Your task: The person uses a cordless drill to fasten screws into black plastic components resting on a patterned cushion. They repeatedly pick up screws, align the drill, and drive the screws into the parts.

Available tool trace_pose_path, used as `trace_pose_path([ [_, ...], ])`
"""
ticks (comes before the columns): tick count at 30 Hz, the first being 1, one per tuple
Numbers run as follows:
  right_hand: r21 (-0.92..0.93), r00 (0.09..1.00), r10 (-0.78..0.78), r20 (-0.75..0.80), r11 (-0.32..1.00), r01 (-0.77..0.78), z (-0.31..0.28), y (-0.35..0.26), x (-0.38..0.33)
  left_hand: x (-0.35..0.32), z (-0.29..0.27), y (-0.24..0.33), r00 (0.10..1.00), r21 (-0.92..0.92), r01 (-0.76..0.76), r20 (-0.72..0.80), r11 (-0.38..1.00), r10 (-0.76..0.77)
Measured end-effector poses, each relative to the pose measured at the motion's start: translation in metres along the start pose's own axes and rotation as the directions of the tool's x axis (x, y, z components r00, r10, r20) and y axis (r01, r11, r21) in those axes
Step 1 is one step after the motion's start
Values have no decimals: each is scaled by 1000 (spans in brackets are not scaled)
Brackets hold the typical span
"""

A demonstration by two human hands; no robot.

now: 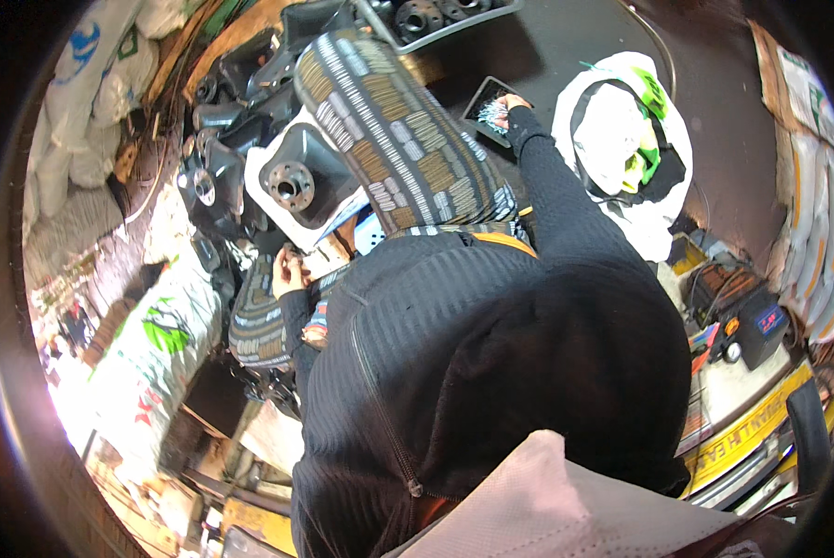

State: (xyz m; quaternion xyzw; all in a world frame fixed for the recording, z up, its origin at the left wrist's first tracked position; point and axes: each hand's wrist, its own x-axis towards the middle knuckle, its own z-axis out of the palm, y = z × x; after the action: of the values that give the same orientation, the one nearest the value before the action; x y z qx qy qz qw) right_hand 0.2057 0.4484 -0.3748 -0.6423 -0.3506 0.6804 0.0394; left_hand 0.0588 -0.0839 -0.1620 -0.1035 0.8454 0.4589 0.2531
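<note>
My right hand [512, 106] reaches into a small black tray [480, 96] on the dark floor. Its fingers are closed down at a pile of small shiny metal pieces [493, 115], too small to name. At my left side, my left hand [291, 272] is half curled beside a pale block [327, 256]; what it holds, if anything, is hidden. Just beyond it, a black flared part [319, 167] with a round, holed metal flange [290, 187] rests on white sheeting. Patterned grey and brown cloth [394, 130] covers my leg next to it.
Several similar black parts [217, 167] are heaped at the left. A grey crate [436, 37] with round flanges stands at the far side. A white sack [612, 139] lies right of the tray. Green-marked sacks [161, 339] lean at left; a black tool case [756, 321] sits at right.
</note>
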Motion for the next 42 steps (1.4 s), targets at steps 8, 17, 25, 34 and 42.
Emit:
trace_pose_path([
  [8, 365, 966, 217, 141, 896, -255, -14, 18, 13, -2, 2, 8, 995, -53, 97, 9, 994, -97],
  [17, 477, 852, -13, 523, 833, -280, -36, 0, -26, -1, 8, 9, 999, 48, 11, 47, 999, -13],
  [25, 348, 932, 84, 353, 913, -214, -29, 11, -18, 7, 10, 0, 998, 78, -26, 59, 997, 21],
  [34, 498, 303, -395, 867, 670, -551, -6, -59, -110, -13, -2, 101, 982, -159, -190, -44, 969, 185],
  [42, 240, -179, -445, 877, 730, -639, 108, -112, -313, -68, 124, 256, 690, -438, -405, 428, 802, 583],
])
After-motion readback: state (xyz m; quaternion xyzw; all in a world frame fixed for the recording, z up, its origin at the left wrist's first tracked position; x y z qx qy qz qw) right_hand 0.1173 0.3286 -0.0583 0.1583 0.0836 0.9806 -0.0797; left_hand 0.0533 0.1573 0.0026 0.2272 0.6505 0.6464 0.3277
